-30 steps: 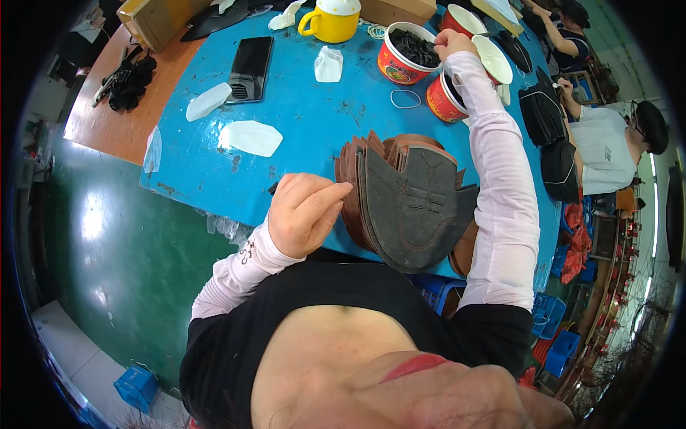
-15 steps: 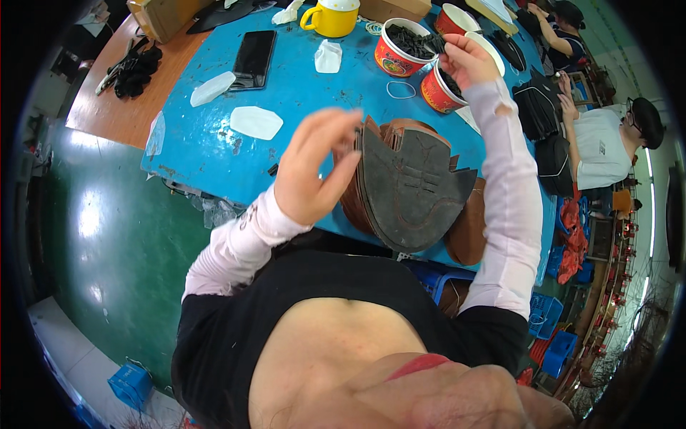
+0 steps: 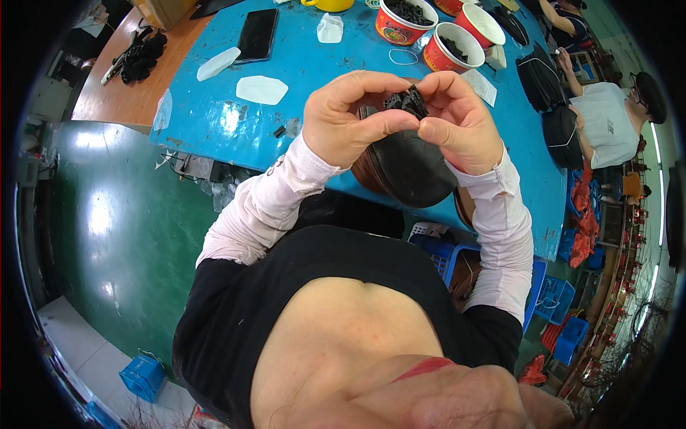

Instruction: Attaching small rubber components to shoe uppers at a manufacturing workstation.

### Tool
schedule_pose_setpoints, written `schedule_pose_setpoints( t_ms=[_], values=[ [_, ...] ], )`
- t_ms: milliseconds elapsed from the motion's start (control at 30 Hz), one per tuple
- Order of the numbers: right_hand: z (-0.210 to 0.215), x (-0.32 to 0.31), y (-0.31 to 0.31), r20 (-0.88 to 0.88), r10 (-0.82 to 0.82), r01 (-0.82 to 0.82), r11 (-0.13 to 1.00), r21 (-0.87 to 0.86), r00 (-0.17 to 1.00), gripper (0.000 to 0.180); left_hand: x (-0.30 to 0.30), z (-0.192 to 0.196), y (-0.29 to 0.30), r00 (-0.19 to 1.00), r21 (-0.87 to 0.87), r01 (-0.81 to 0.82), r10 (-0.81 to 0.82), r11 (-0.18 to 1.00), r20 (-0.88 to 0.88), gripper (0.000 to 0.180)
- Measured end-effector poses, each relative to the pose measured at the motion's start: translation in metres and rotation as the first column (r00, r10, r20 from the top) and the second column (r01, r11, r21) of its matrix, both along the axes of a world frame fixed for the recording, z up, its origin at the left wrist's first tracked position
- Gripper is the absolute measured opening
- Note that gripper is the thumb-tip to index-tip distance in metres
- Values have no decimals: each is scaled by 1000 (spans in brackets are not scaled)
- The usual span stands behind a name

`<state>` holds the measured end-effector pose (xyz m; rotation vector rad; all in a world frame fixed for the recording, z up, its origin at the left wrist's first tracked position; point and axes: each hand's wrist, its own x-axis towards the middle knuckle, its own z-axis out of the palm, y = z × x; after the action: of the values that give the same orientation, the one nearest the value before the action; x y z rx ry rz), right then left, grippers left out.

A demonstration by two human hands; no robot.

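Since half a second ago your right hand (image 3: pixel 461 125) has left the red cups and come back to meet your left hand (image 3: pixel 350 118), and both are now raised together above the near edge of the blue table (image 3: pixel 321 71). Your left hand is curled, thumb and fingers pinched on the top edge of the dark leather piece (image 3: pixel 414 168), which hangs down from your hands over the table's near edge. Your right hand is curled too, fingertips closed on a small black clump (image 3: pixel 407 100) at the top of that leather piece, between your two thumbs. Behind the piece, a stack of brown leather pieces (image 3: pixel 368 168) shows at the table's near edge. At the far side of the table stand two red cups (image 3: pixel 429 32) holding dark bits, with a rubber band (image 3: pixel 402 56) just in front of them. A black phone (image 3: pixel 256 34) lies at the table's far left, with a white plastic piece (image 3: pixel 261 89) nearer to you.
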<state>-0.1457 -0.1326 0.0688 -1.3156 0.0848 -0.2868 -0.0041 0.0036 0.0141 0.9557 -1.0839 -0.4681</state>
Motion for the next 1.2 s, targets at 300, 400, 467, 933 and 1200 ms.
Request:
schedule_pose_setpoints(
  t_ms=[300,400,467,933,1200],
  values=[
    [-4,23,13,-81,-123,112,986,-126,989,35,9,-1,8,919,-110,109,-143,988,-367,26],
    [-9,33,2,-102,-81,87,995,53,991,22,16,-7,4,872,-141,149,-197,979,-447,27],
    [-10,41,-9,-132,-54,77,981,179,990,18,22,-13,2,863,-133,145,-191,981,-468,28],
    [-80,150,-246,262,-469,5,-480,-877,843,19,38,-12,18,785,-110,240,-259,965,-562,36],
    [6,57,-26,-52,-376,306,819,-486,925,19,22,-17,21,879,-43,122,-128,992,-460,35]
  ],
)
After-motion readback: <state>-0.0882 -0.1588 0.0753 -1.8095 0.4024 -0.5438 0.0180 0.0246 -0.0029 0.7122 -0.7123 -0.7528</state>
